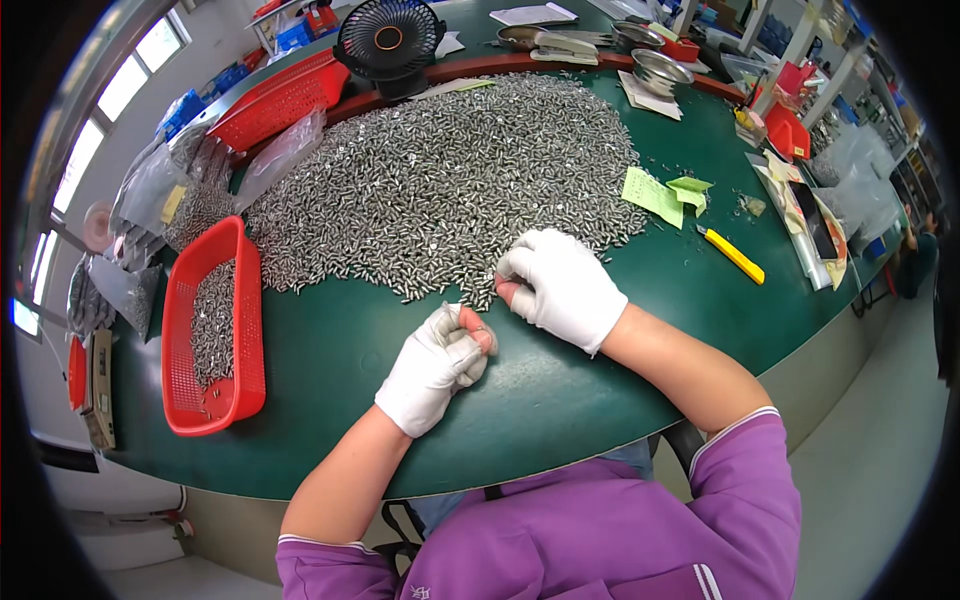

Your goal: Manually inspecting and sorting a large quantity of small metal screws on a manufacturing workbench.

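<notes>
metal pieces point(440, 190) beside right fingers point(508, 291)

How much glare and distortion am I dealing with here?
Head view: the windows at left look washed out; the green tabletop carries a soft sheen below the right hand; its near edge appears bowed; black fills the corners.
</notes>
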Demonstrator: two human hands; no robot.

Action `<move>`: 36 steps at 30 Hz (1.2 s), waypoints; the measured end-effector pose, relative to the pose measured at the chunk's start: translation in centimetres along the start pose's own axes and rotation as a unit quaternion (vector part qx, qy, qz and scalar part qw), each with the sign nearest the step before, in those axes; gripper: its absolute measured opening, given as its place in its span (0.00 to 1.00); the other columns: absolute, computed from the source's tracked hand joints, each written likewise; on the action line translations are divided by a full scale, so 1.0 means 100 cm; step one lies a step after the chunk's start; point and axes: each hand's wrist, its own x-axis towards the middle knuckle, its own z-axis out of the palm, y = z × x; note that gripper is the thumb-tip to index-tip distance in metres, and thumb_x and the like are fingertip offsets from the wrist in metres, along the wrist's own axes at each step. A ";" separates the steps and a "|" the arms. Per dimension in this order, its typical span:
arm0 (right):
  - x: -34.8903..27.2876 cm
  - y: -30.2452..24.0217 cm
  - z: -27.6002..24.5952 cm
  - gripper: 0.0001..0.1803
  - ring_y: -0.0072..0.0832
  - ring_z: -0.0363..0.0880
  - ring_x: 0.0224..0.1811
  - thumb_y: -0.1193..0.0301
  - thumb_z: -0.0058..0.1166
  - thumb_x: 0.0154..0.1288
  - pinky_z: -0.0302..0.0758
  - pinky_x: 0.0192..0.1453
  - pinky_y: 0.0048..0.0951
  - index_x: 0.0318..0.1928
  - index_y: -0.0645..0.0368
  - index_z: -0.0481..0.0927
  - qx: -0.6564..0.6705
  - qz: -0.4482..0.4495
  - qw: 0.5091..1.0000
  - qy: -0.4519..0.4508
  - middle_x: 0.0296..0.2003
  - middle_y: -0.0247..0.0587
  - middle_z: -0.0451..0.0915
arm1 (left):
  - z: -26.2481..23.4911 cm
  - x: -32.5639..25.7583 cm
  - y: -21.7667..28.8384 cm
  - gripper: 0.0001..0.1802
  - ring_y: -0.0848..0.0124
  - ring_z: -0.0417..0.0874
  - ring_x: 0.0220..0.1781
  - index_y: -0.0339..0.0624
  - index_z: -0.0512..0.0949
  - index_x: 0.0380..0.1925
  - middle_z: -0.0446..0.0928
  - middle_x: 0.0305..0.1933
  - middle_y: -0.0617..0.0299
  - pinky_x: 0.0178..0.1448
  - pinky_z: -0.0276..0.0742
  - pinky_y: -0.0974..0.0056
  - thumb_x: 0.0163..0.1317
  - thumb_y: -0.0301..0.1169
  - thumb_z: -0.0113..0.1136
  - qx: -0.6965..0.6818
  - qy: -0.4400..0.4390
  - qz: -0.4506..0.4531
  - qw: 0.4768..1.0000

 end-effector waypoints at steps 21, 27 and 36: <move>0.000 0.003 0.000 0.06 0.38 0.78 0.37 0.70 0.62 0.53 0.75 0.41 0.39 0.33 0.52 0.82 0.036 -0.006 0.999 0.016 0.32 0.36 0.78 | -0.012 0.009 -0.004 0.26 0.73 0.76 0.41 0.35 0.67 0.58 0.76 0.47 0.57 0.42 0.72 0.70 0.69 0.42 0.57 -0.228 -0.068 0.013 0.971; 0.001 -0.007 -0.013 0.05 0.38 0.78 0.36 0.68 0.63 0.52 0.75 0.39 0.39 0.32 0.50 0.82 0.100 -0.042 0.992 0.061 0.32 0.35 0.78 | 0.002 0.010 -0.001 0.35 0.65 0.76 0.54 0.35 0.64 0.60 0.71 0.57 0.50 0.62 0.74 0.58 0.60 0.44 0.66 -0.221 -0.059 0.033 0.973; -0.007 -0.021 -0.010 0.07 0.39 0.78 0.38 0.69 0.63 0.49 0.75 0.42 0.39 0.31 0.51 0.82 0.110 -0.075 0.991 0.001 0.35 0.36 0.79 | -0.003 0.014 -0.007 0.23 0.66 0.74 0.57 0.42 0.75 0.51 0.70 0.60 0.58 0.69 0.68 0.55 0.61 0.43 0.65 -0.263 -0.129 0.024 0.956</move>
